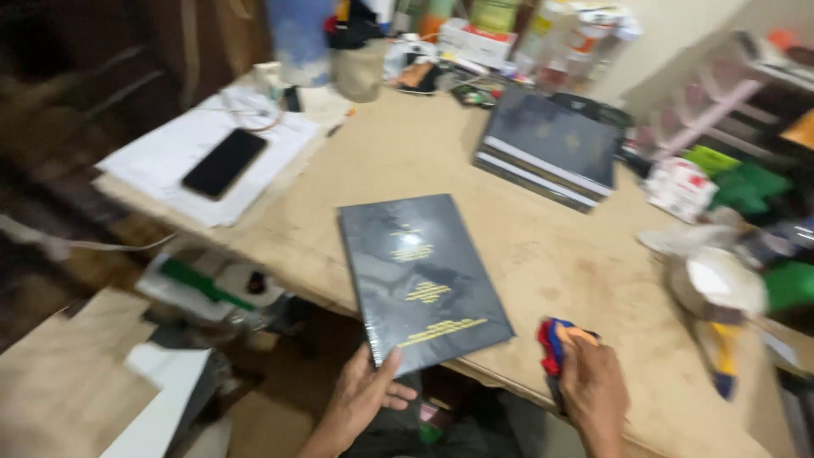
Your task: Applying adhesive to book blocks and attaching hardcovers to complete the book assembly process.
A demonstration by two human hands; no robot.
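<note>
While the wooden table (526, 254) carries everything, one black hardbound book (421, 278) lies half over its near edge so my left hand (363, 399) can pinch its lower corner, thumb on top. Two similar books (549, 146) sit stacked farther back. My right hand (593, 392) closes on one red-and-blue cloth (553, 341).

Head view: looked steeply down from above, near, facing forward across the worktable (543, 254).
Shared: none; single view.
</note>
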